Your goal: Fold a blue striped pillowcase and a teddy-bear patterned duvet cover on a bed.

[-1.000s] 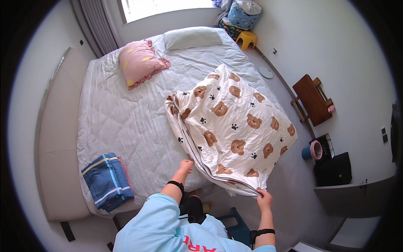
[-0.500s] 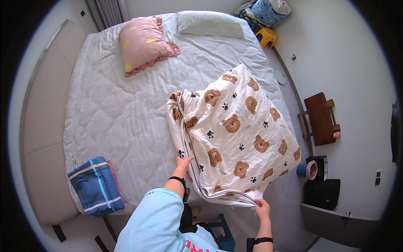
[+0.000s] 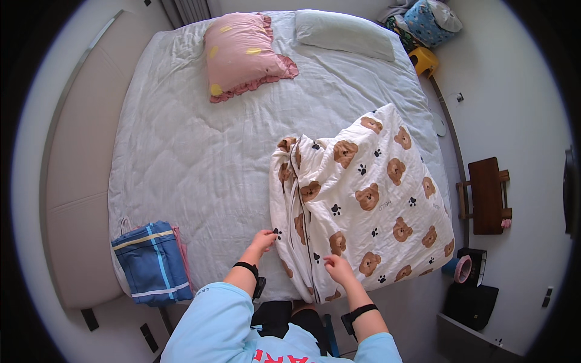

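Across the near right part of the bed (image 3: 187, 157), we are seeing a bear-print quilt (image 3: 392, 202) lying partly doubled, its layered left side facing the bed's middle, probably so those layers are falling within reach. A frilled pink pillow (image 3: 239, 57) and a pale green pillow (image 3: 345, 35) are lying along the bed's far side, apparently leaving the nearer part for the quilt. Folded blue fabric (image 3: 148, 260) is occupying the bed's near left corner, likely for the same reason.

At the bed's near edge, the left hand (image 3: 262, 241) is meeting the quilt's left border, seemingly steadying it; we are not managing to tell whether the fingertips are pinching cloth. The right hand (image 3: 340, 269) is curling loosely over the quilt beside a dark seam line, its grip equally unclear to us.

Under all this, we are noticing the bed's pale, rumpled cover (image 3: 200, 199). A padded headboard (image 3: 91, 157) is flanking the bed's left side; right of the bed, a brown wooden table (image 3: 486, 196), a yellow stool (image 3: 423, 60) and a pink-lined bin (image 3: 449, 268) are sitting near the wall.
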### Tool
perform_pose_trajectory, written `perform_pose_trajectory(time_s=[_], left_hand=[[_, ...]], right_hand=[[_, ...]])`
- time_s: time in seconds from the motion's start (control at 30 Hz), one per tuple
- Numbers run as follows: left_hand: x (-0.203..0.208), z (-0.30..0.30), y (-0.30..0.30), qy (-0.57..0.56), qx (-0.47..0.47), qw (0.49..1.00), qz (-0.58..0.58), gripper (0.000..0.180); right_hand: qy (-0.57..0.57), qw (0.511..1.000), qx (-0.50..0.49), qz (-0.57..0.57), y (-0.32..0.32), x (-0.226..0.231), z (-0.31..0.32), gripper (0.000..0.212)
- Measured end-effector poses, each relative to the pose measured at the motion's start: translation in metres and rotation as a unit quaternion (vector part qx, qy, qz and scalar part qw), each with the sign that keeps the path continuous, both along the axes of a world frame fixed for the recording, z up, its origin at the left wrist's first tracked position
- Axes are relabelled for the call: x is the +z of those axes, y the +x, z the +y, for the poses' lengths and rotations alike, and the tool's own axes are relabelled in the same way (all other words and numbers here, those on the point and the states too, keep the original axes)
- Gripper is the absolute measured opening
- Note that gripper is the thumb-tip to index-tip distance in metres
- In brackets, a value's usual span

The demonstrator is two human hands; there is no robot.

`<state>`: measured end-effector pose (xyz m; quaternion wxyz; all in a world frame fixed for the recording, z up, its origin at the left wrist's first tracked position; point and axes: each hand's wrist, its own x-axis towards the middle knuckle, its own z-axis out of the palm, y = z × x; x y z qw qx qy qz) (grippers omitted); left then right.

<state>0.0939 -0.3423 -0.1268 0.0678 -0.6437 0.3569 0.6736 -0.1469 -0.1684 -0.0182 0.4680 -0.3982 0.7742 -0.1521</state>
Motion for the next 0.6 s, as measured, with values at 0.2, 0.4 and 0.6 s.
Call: perform_pose_trajectory(time_s=[0.2,0.4,0.6], left_hand=[[-0.013,-0.066,0.026,-0.044,0.217,0.974,0.039,0.039],[-0.041,-0.092,0.012,-0.248,-0.038,0.965,-0.078,0.067],[-0.033,-0.101,-0.008,-0.217,-0.103,0.955,-0.172,0.079]], right_hand=[[-0.142,0.987,-0.003,-0.072,0.009,-0.012,-0.156,0.028],[-0.257,0.956,0.034,0.138,0.021,-0.053,-0.266,0.05],[-0.119,0.958,-0.11,0.238,0.0,-0.093,-0.324,0.083]])
